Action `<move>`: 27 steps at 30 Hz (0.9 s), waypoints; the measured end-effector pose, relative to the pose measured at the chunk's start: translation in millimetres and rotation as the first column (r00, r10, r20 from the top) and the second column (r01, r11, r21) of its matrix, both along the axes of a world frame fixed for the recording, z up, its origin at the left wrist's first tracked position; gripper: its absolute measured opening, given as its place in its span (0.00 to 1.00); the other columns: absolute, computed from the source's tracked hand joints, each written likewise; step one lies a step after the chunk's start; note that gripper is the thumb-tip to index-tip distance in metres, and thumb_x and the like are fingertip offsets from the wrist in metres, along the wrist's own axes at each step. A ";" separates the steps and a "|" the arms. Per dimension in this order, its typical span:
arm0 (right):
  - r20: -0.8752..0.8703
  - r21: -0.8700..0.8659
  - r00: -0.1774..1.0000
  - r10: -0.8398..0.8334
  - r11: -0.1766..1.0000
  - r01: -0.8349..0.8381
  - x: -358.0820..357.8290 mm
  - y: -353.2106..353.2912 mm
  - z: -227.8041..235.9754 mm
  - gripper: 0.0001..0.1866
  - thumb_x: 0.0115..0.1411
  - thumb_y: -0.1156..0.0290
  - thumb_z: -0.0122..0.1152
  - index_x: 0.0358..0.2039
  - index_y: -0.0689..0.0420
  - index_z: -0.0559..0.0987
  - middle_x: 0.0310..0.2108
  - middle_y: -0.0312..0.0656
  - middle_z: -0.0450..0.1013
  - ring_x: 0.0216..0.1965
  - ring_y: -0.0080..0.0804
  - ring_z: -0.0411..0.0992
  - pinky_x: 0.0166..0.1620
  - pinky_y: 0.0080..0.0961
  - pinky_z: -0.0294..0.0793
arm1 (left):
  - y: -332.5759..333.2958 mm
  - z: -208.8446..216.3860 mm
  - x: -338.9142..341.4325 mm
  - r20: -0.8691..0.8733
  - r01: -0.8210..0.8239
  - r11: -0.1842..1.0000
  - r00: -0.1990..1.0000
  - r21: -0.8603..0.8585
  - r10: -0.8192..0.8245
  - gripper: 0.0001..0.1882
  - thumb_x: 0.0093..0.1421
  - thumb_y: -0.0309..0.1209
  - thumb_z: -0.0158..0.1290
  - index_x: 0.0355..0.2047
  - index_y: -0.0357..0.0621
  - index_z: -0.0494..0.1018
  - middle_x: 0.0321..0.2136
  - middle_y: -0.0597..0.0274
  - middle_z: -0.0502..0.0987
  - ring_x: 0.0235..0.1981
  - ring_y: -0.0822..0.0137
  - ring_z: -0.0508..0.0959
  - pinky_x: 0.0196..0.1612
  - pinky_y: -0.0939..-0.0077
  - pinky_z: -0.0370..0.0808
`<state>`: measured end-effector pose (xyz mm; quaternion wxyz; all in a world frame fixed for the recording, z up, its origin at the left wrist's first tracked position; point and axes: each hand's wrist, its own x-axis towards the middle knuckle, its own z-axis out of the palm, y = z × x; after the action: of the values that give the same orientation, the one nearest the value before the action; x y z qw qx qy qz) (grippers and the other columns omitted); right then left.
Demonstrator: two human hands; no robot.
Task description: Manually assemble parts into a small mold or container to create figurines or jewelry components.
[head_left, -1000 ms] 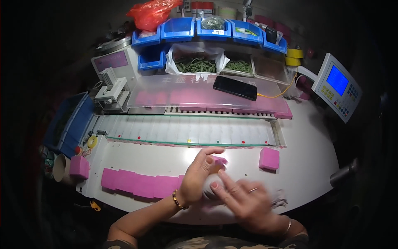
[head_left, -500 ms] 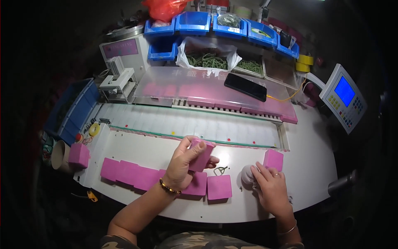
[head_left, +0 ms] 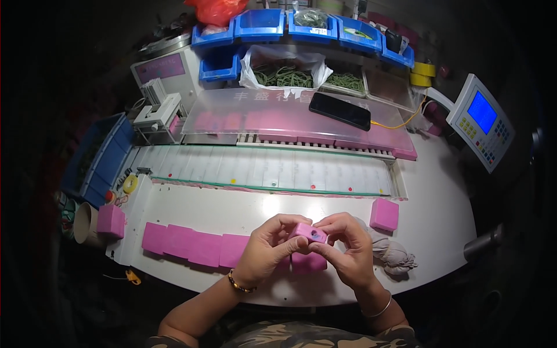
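Held up between both hands over the near middle of the table is a small pink block with a dark round hole in the end facing me. My left hand grips one side, thumb and fingers closed on it. On the other side, my right hand pinches it with thumb and forefinger. Beneath them lies another pink block, partly hidden. A row of pink blocks runs off to the left. Beside my right hand rests a knotted grey cloth bundle, with a single pink block beyond it.
A sunken tray of pale strips crosses the table. Behind it, a clear cover carries a black phone. Blue bins line the back. A control panel stands right; a blue crate and pink block are left.
My right hand has left the grey cloth bundle and moved left to grip the pink block. My left hand has lowered the block slightly and turned its holed end toward me.
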<state>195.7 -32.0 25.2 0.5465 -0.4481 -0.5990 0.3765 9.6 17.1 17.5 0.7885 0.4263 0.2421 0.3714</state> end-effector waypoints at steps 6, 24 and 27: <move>-0.120 -0.011 0.974 -0.194 0.981 0.194 0.0 8.6 -4.6 0.09 0.55 0.80 0.67 0.35 0.61 0.75 0.38 0.40 0.73 0.33 0.20 0.74 0.34 0.16 0.75 | -4.0 -9.6 2.1 -0.178 -0.258 0.572 0.784 0.778 0.595 0.22 0.52 0.27 0.66 0.45 0.41 0.70 0.50 0.51 0.70 0.51 0.58 0.72 0.53 0.65 0.71; 0.042 -0.224 0.989 -0.143 0.963 0.149 0.2 -25.4 -25.4 0.12 0.55 0.78 0.67 0.40 0.61 0.78 0.40 0.40 0.77 0.37 0.21 0.75 0.35 0.16 0.71 | 173.3 -60.6 -121.1 -0.434 -0.074 0.451 0.172 0.889 0.884 0.18 0.45 0.33 0.66 0.35 0.41 0.75 0.39 0.51 0.74 0.43 0.53 0.75 0.48 0.64 0.73; 0.032 -0.246 0.986 -0.165 0.955 0.168 0.1 -30.5 -34.4 0.11 0.55 0.78 0.67 0.39 0.60 0.78 0.39 0.39 0.77 0.35 0.21 0.75 0.33 0.17 0.71 | 190.7 -63.9 -126.2 -0.458 -0.004 0.459 0.079 0.888 0.886 0.19 0.46 0.36 0.66 0.35 0.41 0.75 0.40 0.51 0.74 0.45 0.52 0.74 0.51 0.63 0.72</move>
<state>195.8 -62.5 -9.3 0.5128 -0.5637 -0.5104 0.3986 -116.6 207.9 -46.4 0.0614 0.6973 0.6180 0.3579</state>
